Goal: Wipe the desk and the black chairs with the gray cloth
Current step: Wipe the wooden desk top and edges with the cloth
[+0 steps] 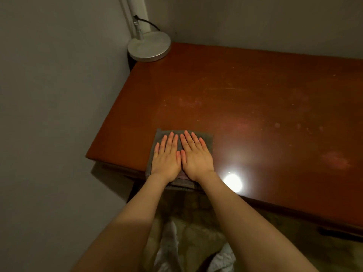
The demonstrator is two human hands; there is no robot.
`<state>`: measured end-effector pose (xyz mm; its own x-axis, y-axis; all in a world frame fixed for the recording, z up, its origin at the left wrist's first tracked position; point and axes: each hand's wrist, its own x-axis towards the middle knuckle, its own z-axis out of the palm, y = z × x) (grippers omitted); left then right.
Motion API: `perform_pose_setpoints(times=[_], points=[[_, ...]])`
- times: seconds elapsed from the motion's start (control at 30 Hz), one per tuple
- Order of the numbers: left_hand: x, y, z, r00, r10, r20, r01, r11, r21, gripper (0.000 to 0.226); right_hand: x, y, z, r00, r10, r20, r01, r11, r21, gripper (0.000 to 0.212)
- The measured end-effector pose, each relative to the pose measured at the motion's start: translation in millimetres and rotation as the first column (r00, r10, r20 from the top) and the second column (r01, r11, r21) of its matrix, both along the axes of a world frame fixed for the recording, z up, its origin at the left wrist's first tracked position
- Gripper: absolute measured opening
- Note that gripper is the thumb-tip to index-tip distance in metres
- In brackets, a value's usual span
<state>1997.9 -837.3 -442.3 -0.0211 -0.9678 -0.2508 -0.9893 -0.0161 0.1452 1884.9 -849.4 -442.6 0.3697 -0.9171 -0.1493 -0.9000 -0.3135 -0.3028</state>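
Pressing flat on the gray cloth [208, 139], the left hand [166, 159] and right hand [196, 157] lie side by side, fingers straight and spread only a little, thumbs close together, curled round nothing. The cloth is folded into a thick pad at the near left part of the bench [255, 91], its near edge hanging slightly over the front rim. Two open palms probably serve to spread weight evenly over the pad, so that it drags dust instead of bunching up. Pale smudges and spots mark the red-brown top to the right and further back, which suggests most of the wiping lies ahead. A round lamp base [149, 47] stands in the far left corner. The black chairs are not in view.
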Motion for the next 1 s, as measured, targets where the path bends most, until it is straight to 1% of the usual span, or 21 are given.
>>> perform_pose_setpoints(times=[0.27,0.57,0.77,0.93,1.0], points=[[-88.6,5.6,-3.1,0.997,-0.067,-0.025,0.066,0.998,-0.015,0.054,-88.8,13.5,-0.7,0.997,-0.075,-0.022,0.075,0.997,-0.012,0.053],[-214.3,11.8,0.9,0.976,-0.203,-0.079,0.202,0.979,-0.015,0.054,-213.7,34.1,0.8,0.974,-0.223,-0.047,0.222,0.975,-0.014,0.053],[-296.5,13.0,1.7,0.946,-0.311,-0.096,0.313,0.95,0.009,0.054,-293.8,47.8,0.9,0.931,-0.341,-0.127,0.344,0.939,-0.006,0.053],[-336.7,12.2,1.6,0.909,-0.4,-0.113,0.406,0.913,0.034,0.055,-332.2,58.8,0.6,0.894,-0.428,-0.134,0.43,0.903,-0.01,0.053],[-336.6,9.7,5.0,0.887,-0.431,-0.164,0.446,0.892,0.067,0.056,-334.9,60.2,0.3,0.896,-0.424,-0.129,0.427,0.904,-0.008,0.053]])
